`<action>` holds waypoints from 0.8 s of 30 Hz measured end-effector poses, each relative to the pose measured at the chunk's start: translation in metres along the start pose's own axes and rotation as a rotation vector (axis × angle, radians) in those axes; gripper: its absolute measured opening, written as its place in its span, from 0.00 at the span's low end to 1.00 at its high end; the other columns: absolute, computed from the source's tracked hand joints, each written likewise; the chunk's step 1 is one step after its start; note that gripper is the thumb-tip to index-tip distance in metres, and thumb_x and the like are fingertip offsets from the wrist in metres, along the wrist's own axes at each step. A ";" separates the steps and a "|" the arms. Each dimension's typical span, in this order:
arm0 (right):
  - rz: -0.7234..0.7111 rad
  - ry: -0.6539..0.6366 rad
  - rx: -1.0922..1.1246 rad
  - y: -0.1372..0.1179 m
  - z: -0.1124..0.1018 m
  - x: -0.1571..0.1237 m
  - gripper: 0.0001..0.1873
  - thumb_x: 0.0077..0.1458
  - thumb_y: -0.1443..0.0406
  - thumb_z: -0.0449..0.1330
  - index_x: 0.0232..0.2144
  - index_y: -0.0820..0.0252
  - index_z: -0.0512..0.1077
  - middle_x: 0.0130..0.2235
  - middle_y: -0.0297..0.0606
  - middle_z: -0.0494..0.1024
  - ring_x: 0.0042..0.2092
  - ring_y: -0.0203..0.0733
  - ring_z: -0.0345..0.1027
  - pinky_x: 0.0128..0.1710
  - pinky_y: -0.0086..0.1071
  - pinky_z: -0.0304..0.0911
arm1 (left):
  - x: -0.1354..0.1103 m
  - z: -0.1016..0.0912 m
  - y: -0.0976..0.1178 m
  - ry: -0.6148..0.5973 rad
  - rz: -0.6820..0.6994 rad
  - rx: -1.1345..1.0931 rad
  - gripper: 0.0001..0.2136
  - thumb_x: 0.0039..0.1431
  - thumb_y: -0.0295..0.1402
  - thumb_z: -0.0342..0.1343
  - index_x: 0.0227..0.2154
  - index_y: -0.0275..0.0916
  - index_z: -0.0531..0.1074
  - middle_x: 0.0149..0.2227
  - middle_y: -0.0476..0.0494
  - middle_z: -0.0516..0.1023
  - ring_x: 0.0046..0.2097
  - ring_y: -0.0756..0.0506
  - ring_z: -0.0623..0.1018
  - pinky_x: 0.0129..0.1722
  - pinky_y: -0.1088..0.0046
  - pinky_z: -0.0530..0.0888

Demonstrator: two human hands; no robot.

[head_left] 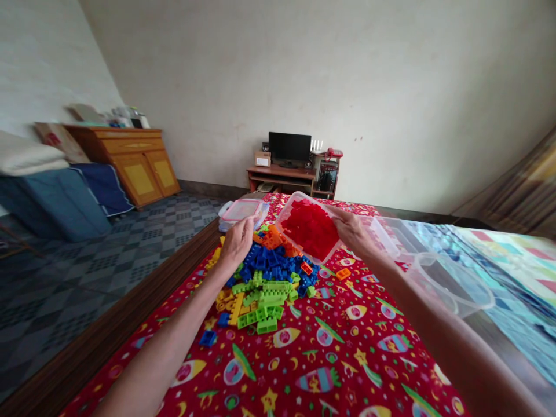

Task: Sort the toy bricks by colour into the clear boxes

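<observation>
My right hand [353, 230] grips the rim of a clear plastic box [287, 215], which is tilted on its side with its opening toward me and is full of red bricks [311, 227]. Under and left of it lies a pile of blue, green, orange and yellow bricks [263, 280] on a red patterned cloth [330, 359]. My left hand [237, 242] hovers over the pile's left side with its fingers curled; whether they hold anything I cannot make out.
A clear box with a pink-rimmed lid [242, 211] stands behind the pile. Empty clear containers [447, 278] lie to the right. Beyond are a desk with a monitor [289, 148], a wooden cabinet [130, 162] and a blue covered bed [56, 197] at the left.
</observation>
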State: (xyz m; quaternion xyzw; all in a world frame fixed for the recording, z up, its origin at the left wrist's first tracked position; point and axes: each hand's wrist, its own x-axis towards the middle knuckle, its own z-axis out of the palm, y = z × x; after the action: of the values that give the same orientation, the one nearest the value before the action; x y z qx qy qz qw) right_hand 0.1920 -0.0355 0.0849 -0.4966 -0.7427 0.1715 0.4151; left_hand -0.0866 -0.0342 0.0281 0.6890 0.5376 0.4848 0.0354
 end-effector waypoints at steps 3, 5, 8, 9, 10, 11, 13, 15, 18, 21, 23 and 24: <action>-0.063 0.032 -0.401 -0.010 0.016 0.005 0.28 0.56 0.72 0.46 0.57 0.56 0.69 0.37 0.45 0.78 0.39 0.47 0.70 0.41 0.39 0.65 | -0.005 0.016 -0.014 -0.091 0.095 0.038 0.27 0.67 0.44 0.33 0.51 0.32 0.70 0.54 0.33 0.74 0.58 0.41 0.71 0.60 0.58 0.65; -0.135 0.043 -0.597 -0.016 0.029 0.001 0.29 0.58 0.74 0.45 0.58 0.53 0.68 0.41 0.49 0.76 0.43 0.50 0.69 0.42 0.42 0.64 | -0.010 0.027 -0.020 -0.142 0.139 0.078 0.26 0.67 0.43 0.33 0.55 0.32 0.66 0.58 0.33 0.70 0.61 0.42 0.68 0.62 0.58 0.61; -0.245 0.056 -0.753 -0.021 0.046 -0.012 0.33 0.58 0.76 0.44 0.61 0.47 0.63 0.49 0.52 0.72 0.48 0.54 0.65 0.44 0.46 0.64 | -0.018 0.037 -0.023 -0.168 0.160 0.156 0.26 0.68 0.44 0.34 0.60 0.33 0.60 0.63 0.34 0.63 0.65 0.41 0.61 0.64 0.56 0.57; -0.280 0.058 -0.780 -0.022 0.049 -0.017 0.34 0.57 0.77 0.45 0.62 0.46 0.61 0.51 0.52 0.70 0.50 0.55 0.64 0.46 0.48 0.63 | -0.020 0.039 -0.023 -0.170 0.161 0.176 0.26 0.68 0.44 0.34 0.61 0.34 0.58 0.64 0.34 0.60 0.66 0.41 0.59 0.65 0.56 0.56; -0.311 0.061 -0.798 -0.021 0.052 -0.022 0.35 0.57 0.77 0.46 0.63 0.45 0.59 0.54 0.52 0.68 0.52 0.56 0.62 0.47 0.49 0.62 | -0.022 0.040 -0.023 -0.168 0.158 0.190 0.26 0.68 0.44 0.33 0.62 0.34 0.57 0.65 0.34 0.59 0.66 0.41 0.57 0.65 0.55 0.55; -0.335 0.064 -0.810 -0.021 0.054 -0.027 0.37 0.56 0.78 0.47 0.64 0.44 0.57 0.55 0.52 0.66 0.54 0.57 0.60 0.48 0.50 0.62 | -0.023 0.041 -0.023 -0.169 0.152 0.197 0.26 0.68 0.43 0.33 0.62 0.35 0.56 0.65 0.34 0.58 0.66 0.41 0.57 0.64 0.55 0.56; -0.364 0.070 -0.822 -0.019 0.057 -0.033 0.38 0.55 0.79 0.48 0.64 0.43 0.56 0.57 0.50 0.64 0.56 0.58 0.57 0.48 0.50 0.61 | -0.023 0.043 -0.022 -0.177 0.124 0.204 0.26 0.68 0.42 0.33 0.62 0.34 0.55 0.64 0.33 0.59 0.66 0.40 0.58 0.64 0.54 0.57; -0.375 0.078 -0.826 -0.017 0.059 -0.035 0.38 0.55 0.79 0.49 0.64 0.44 0.57 0.57 0.50 0.62 0.57 0.58 0.55 0.49 0.50 0.61 | -0.024 0.045 -0.021 -0.204 0.087 0.216 0.25 0.67 0.42 0.35 0.61 0.34 0.56 0.63 0.32 0.62 0.65 0.40 0.61 0.63 0.52 0.57; -0.387 0.076 -0.821 -0.014 0.064 -0.033 0.36 0.56 0.78 0.48 0.63 0.45 0.58 0.58 0.52 0.60 0.57 0.58 0.54 0.50 0.52 0.59 | -0.025 0.045 -0.017 -0.233 0.052 0.212 0.24 0.67 0.41 0.35 0.59 0.33 0.58 0.61 0.31 0.65 0.64 0.39 0.63 0.63 0.50 0.56; -0.413 0.077 -0.812 -0.010 0.069 -0.029 0.36 0.57 0.78 0.48 0.63 0.44 0.57 0.58 0.50 0.60 0.57 0.58 0.54 0.49 0.52 0.60 | -0.028 0.041 -0.011 -0.170 0.045 0.161 0.25 0.67 0.42 0.36 0.60 0.31 0.57 0.61 0.30 0.64 0.63 0.39 0.63 0.62 0.53 0.59; -0.438 0.093 -0.804 -0.005 0.071 -0.026 0.37 0.57 0.77 0.48 0.64 0.42 0.54 0.58 0.50 0.60 0.58 0.57 0.53 0.49 0.51 0.60 | -0.029 0.040 -0.007 -0.130 0.059 0.146 0.25 0.67 0.42 0.37 0.60 0.31 0.55 0.62 0.29 0.63 0.64 0.39 0.62 0.62 0.54 0.61; -0.451 0.105 -0.798 -0.003 0.072 -0.025 0.37 0.58 0.77 0.47 0.65 0.41 0.52 0.58 0.49 0.60 0.58 0.56 0.53 0.49 0.51 0.60 | -0.029 0.039 -0.006 -0.131 0.077 0.152 0.24 0.67 0.42 0.38 0.60 0.32 0.56 0.63 0.30 0.62 0.64 0.39 0.61 0.62 0.54 0.61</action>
State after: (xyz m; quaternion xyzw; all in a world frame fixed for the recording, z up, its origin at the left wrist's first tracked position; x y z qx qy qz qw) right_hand 0.1378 -0.0476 0.0330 -0.4516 -0.8181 -0.2479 0.2554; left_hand -0.0617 -0.0353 -0.0143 0.7399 0.5427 0.3977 -0.0006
